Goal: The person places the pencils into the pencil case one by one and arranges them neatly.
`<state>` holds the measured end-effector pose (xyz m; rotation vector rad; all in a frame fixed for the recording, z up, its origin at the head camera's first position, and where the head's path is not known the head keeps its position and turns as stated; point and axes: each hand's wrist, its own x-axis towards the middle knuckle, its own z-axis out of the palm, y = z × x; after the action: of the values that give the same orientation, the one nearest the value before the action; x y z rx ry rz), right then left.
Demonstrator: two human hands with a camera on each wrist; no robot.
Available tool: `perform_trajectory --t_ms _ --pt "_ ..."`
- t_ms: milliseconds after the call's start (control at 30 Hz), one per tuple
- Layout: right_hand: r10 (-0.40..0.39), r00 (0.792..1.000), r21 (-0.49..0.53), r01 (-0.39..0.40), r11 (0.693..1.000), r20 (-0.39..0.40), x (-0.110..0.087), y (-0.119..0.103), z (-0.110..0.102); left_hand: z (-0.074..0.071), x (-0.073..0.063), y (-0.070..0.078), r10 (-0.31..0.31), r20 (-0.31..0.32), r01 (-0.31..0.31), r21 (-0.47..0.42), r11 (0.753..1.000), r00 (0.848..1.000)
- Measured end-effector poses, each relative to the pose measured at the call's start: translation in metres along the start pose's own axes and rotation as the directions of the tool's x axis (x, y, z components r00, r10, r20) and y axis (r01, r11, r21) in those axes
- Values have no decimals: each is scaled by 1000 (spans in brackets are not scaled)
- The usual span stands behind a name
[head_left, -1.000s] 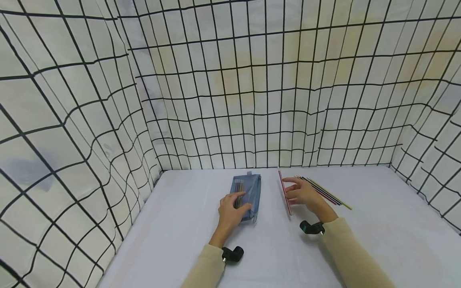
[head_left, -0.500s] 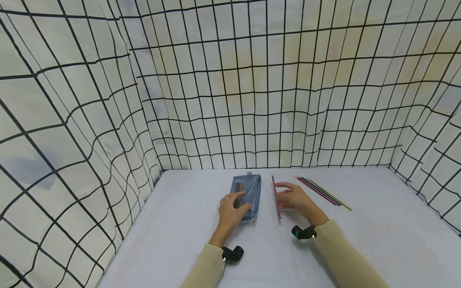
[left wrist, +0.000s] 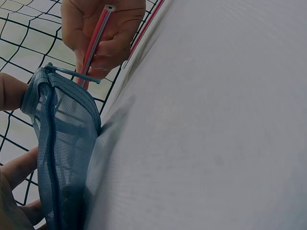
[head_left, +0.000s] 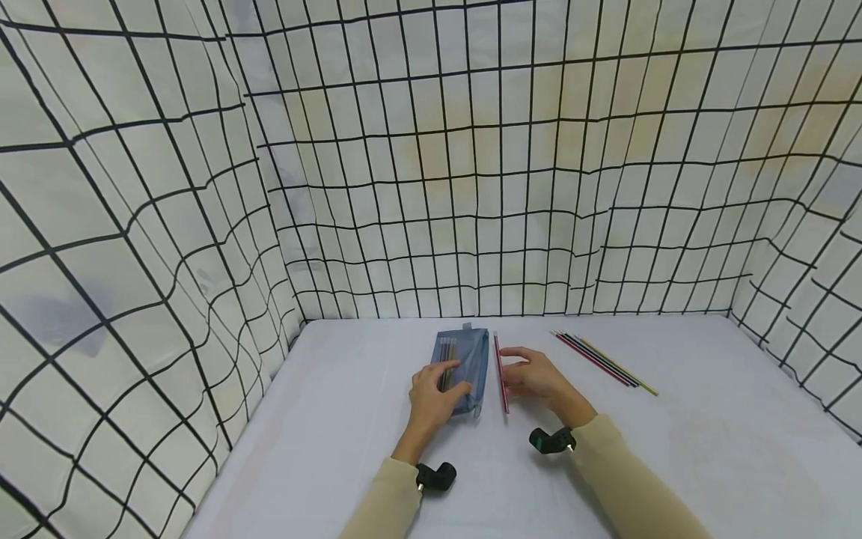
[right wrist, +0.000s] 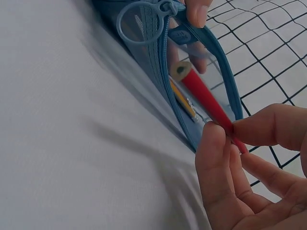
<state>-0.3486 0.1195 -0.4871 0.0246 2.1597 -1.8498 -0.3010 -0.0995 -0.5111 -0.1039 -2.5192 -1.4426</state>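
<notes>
A blue mesh zip pencil case (head_left: 476, 363) lies on the white table with several pencils (head_left: 447, 350) showing inside. My left hand (head_left: 432, 393) grips the case, thumb on its right side and fingers over the pencils. In the right wrist view the case's mouth gapes, and a yellow pencil (right wrist: 181, 98) shows within. Between thumb and fingertips, my right hand (head_left: 535, 379) pinches a red pencil (head_left: 501, 374), just right of the case. One end of that red pencil points at the gaping mouth in the right wrist view; whether it touches the case I cannot tell.
Several loose pencils (head_left: 601, 362), red, dark and yellow, lie side by side at the right of the table (head_left: 700, 434). Black netting (head_left: 498, 195) over white cloth stands behind and along both sides. A ring pull (right wrist: 139, 42) hangs from the case's zip.
My right hand has moved left with the red pencil, from near the loose pencils to beside the case. The left hand and the case have stayed in place.
</notes>
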Motion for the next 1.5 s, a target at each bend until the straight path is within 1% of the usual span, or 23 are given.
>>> perform_trajectory --t_ms 167,333,667,1033,1300,1500 --pt "8 1000 9 -8 1000 -5 4 0 5 -1 0 0 6 -1 -6 5 1000 1000" --pt "36 999 14 -36 999 -19 7 -4 11 -1 0 0 1 0 -1 5 1000 1000" --pt "70 998 20 -70 997 -9 10 -11 21 -1 -1 1 -9 6 9 -8 1000 1000" --pt "39 999 48 -38 998 -16 14 -15 29 0 1 0 -1 -3 1 5 1000 1000" --pt "84 996 55 -81 995 -43 17 -20 36 1 1 -1 -12 -2 12 6 1000 1000" --pt "66 997 54 -63 997 -49 19 -20 40 1 2 -1 -12 -3 12 12 1000 1000"
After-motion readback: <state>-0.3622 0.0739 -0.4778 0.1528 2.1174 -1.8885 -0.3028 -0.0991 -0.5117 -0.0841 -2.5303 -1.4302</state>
